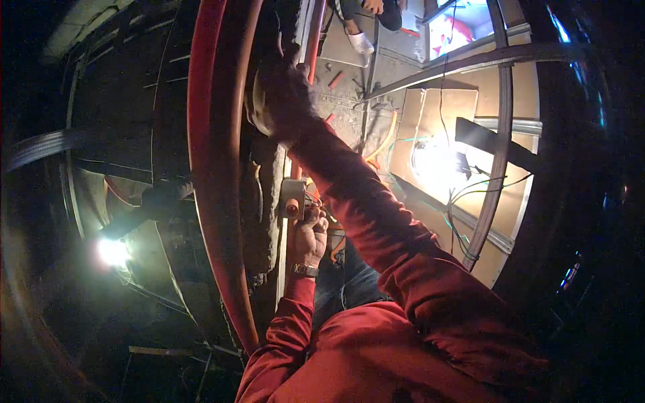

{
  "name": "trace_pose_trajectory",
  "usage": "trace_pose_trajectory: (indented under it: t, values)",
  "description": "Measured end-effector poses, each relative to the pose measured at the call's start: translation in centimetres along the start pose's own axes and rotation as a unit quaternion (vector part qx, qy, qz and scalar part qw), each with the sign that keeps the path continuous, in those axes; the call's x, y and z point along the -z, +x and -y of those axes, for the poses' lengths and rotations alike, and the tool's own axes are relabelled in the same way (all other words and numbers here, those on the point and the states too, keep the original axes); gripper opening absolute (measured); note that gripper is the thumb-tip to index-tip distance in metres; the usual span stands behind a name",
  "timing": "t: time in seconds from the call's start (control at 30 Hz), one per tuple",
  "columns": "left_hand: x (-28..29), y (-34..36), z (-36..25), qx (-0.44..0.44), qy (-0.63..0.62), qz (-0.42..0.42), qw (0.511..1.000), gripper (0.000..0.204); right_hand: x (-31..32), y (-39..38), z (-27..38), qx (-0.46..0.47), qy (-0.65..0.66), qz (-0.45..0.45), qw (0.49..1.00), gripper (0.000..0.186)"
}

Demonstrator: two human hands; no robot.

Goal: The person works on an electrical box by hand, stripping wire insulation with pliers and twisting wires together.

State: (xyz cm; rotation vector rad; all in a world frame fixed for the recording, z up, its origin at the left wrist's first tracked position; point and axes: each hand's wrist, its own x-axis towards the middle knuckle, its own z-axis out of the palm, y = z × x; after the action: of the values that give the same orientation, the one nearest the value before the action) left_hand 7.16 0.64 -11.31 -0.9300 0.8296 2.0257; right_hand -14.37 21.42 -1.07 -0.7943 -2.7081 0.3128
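Box (296, 189) (small, pale grey) w/ round orange fitting (292, 207) sits at R edge of dark rough wall strip (270, 232), thin orange wires (313, 197) by it. L hand (311, 236), fingers curled, at box's lower R corner; pinching what, can't tell. R hand (285, 101), dark & blurred, up by strip's top; grip unclear. Thick red pipes (207, 134) run L of strip.

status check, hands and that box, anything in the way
Left hand at grey box and wires. Right hand higher up, blurred, grip unclear. Thick red pipe left of box.
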Motion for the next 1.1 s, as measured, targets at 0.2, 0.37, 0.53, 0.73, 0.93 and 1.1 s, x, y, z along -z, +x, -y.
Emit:
trace_pose_trajectory:
  t: [0.2, 0.37, 0.53, 0.73, 0.93, 1.1]
  values:
    - [-0.1, 1.3, -0.3, 0.011, 0.014, 0.079, 0.997, 0.008, -1.1, 1.4, -6.0, 0.134, 0.138, 0.050, 0.980, 0.033]
    - [1.7, 2.2, -0.2, 0.049, -0.055, 0.148, 0.986, 0.015, 1.0, -4.7, -12.1, 0.060, 0.472, 0.011, 0.879, 0.025]
    - [2.2, 2.5, -0.3, 0.099, -0.124, 0.120, 0.980, 0.014, 4.0, -15.7, -16.1, -0.083, 0.395, 0.163, 0.900, 0.030]
    - [0.4, -0.1, -0.5, -0.060, 0.192, 0.138, 0.970, 0.015, 2.3, -29.3, -18.9, -0.028, 0.353, 0.319, 0.879, 0.039]
    - [-1.2, -0.8, -1.4, 0.071, -0.116, 0.099, 0.986, 0.014, 0.6, -33.6, -20.8, -0.012, 0.522, 0.417, 0.744, 0.066]
    - [-0.9, -0.3, -1.2, 0.065, -0.115, 0.067, 0.989, 0.012, 0.5, -32.9, -21.1, -0.027, 0.475, 0.460, 0.750, 0.071]
